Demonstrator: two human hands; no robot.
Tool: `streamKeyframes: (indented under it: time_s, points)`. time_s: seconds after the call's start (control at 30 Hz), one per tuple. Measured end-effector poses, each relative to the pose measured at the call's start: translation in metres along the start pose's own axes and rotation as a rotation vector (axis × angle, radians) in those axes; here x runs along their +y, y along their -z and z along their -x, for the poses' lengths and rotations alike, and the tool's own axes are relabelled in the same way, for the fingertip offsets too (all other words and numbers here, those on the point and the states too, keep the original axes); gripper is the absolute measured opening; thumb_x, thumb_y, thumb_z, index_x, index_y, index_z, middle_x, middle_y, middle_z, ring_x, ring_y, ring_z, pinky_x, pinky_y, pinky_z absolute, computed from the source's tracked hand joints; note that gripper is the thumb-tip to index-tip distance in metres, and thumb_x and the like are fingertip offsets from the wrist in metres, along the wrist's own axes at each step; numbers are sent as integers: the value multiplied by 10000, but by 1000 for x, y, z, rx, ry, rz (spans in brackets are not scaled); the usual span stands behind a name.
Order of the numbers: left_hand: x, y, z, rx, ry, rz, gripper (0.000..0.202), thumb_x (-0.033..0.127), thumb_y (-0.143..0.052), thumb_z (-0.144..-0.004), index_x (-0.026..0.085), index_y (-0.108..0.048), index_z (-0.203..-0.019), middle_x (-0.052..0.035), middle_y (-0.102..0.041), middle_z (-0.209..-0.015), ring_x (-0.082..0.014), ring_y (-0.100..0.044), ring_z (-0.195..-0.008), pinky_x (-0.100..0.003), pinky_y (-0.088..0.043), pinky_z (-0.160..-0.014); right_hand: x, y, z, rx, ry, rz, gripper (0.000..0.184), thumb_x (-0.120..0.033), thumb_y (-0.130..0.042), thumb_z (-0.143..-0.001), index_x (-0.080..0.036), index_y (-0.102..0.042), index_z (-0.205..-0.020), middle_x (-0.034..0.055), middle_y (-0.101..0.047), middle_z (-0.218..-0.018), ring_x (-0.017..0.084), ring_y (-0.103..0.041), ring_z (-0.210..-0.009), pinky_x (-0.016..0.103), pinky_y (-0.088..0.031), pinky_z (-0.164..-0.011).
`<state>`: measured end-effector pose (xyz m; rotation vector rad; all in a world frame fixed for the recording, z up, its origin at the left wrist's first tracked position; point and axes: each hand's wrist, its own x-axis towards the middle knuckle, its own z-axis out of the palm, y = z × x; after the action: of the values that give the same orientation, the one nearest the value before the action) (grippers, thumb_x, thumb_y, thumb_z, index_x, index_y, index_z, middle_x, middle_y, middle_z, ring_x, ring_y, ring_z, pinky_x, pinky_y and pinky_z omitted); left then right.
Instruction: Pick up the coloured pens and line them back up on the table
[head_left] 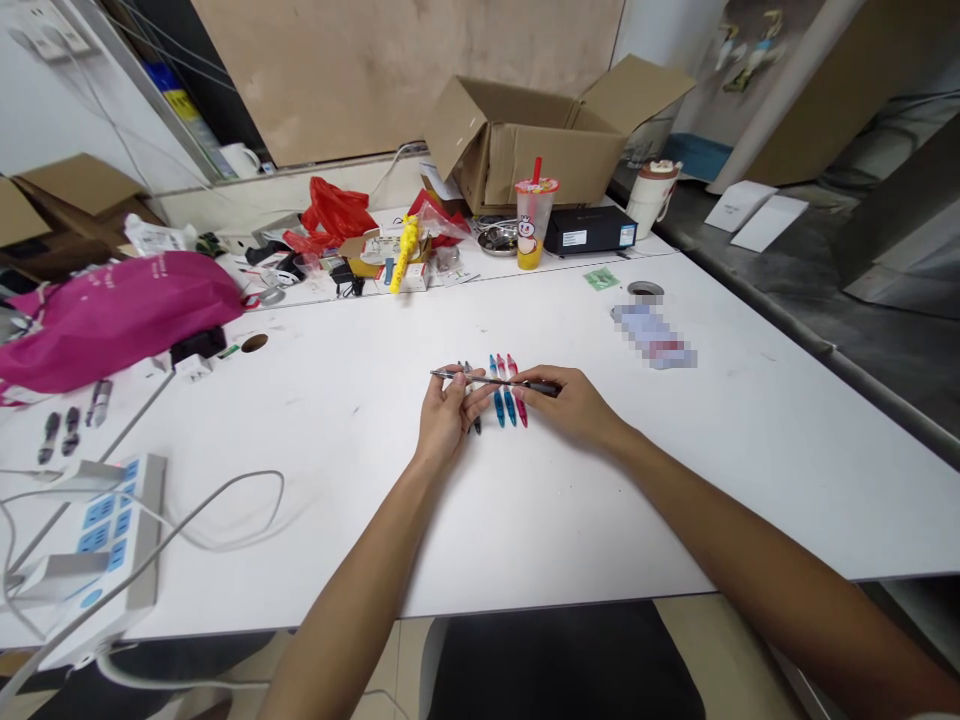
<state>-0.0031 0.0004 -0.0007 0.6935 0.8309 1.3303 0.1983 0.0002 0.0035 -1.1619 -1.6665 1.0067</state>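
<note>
While both hands hold it just above the white table point(750, 430), the slim pen point(487, 379) lies almost level, its long axis running left to right across the person's front. Its thicker dark end points right, its thinner end points left and slightly away from the person; which one writes, I can't tell from here. The left hand point(444, 412) pinches it near the thin end, thumb on top, the other fingers loosely extended. The right hand point(570, 405) pinches the dark end between thumb and fingers.

Beneath and just beyond the hands, more pens lie side by side, pointing away from the person: a dark pen point(477, 426), blue pens point(511, 408) and a pinkish-red pen point(523, 412), all partly covered.

Farther back stands a clear cup point(527, 213) with a red straw and some yellow drink at the bottom. Beside it sits a closed black box point(592, 232), then a pale flask point(649, 208) with its brown lid on. Behind them, a cardboard box point(555, 165) gapes open, its inside mostly hidden from me. To the left, a magenta bag point(142, 310) bulges, contents out of sight, and a power strip point(150, 500) carries plugs near the table's edge.
</note>
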Motion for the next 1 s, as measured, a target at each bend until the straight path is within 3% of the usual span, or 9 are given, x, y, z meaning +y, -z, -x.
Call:
streamKeyframes:
  time_s: [0.17, 0.27, 0.37, 0.5, 0.73, 1.0]
  points:
    - [-2, 0, 1, -22, 3, -48, 363, 381, -814, -846, 195, -580, -1051, -87, -763, -1082, -207, -776, -964, -244, -602, -744, 4, -6, 1, -7, 59, -34, 331, -361, -682, -908, -247, -721, -1216, 77, -731, -1092, 209, -657, -901, 378, -520, -790]
    - [-3, 0, 2, -42, -1, -95, 414, 399, -831, -823, 175, -596, -1081, -107, -766, -1102, -209, -768, -982, -259, -609, -764, 5, -11, 2, 20, -13, -117, 250, -433, -707, -898, -215, -704, -1020, 51, -729, -935, 181, -642, -780, 347, -512, -717]
    - [-5, 0, 2, -48, -17, -129, 453, 412, -842, -806, 174, -595, -1102, -118, -766, -1126, -223, -767, -995, -288, -616, -778, 3, -14, 3, -6, -48, -68, 336, -508, -574, -975, -209, -658, -850, 18, -652, -735, 158, -567, -644, 338, -475, -647]
    - [-3, 0, 2, -27, -49, -144, 436, 414, -826, -821, 195, -562, -1091, -115, -774, -1117, -233, -769, -1002, -308, -614, -784, 4, -15, 3, 17, 19, -111, 262, -468, -634, -938, -225, -623, -1034, 50, -693, -960, 200, -634, -857, 354, -509, -755]
    - [0, 0, 1, -9, -49, -113, 325, 370, -774, -877, 212, -532, -1027, -83, -782, -1055, -195, -778, -937, -248, -594, -715, 5, -15, 3, -16, 2, -82, 235, -435, -595, -956, -221, -622, -1050, 54, -692, -983, 201, -631, -866, 363, -500, -777]
    - [-1, 1, 0, -26, -62, -120, 331, 377, -777, -876, 215, -534, -1032, -89, -782, -1057, -201, -780, -943, -270, -605, -751, 4, -16, 4, -52, -35, -107, 226, -434, -593, -958, -224, -622, -1037, 51, -696, -960, 191, -627, -814, 360, -504, -740]
